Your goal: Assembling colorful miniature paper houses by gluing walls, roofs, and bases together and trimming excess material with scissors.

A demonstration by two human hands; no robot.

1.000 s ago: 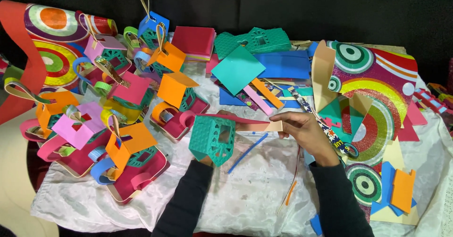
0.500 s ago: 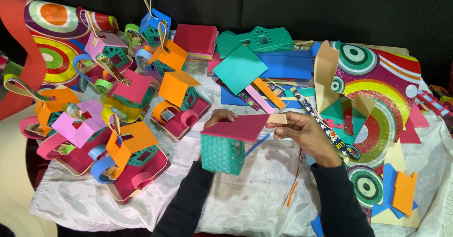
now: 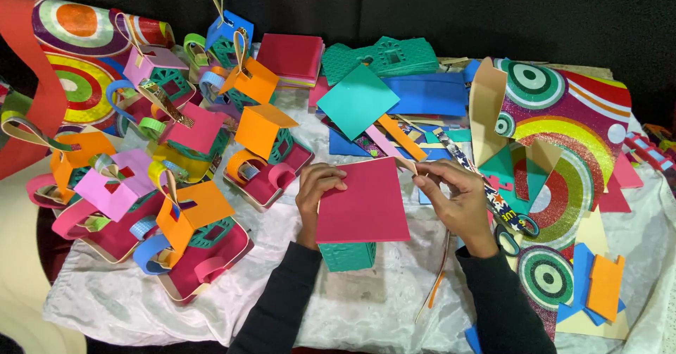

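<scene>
Where edges meet, both hands on pink square.

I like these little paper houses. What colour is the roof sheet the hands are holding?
Deep pink roof sheet, on a teal lattice house; seen in the head view.

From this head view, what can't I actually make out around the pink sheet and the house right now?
- Teal house: the pink sheet covers its top.
- Left hand: the sheet hides its thumb or palm.
- Right hand: what its fingertips pinch at the sheet's corner is too small to tell.
- Scissors: partly behind the right wrist.
</scene>
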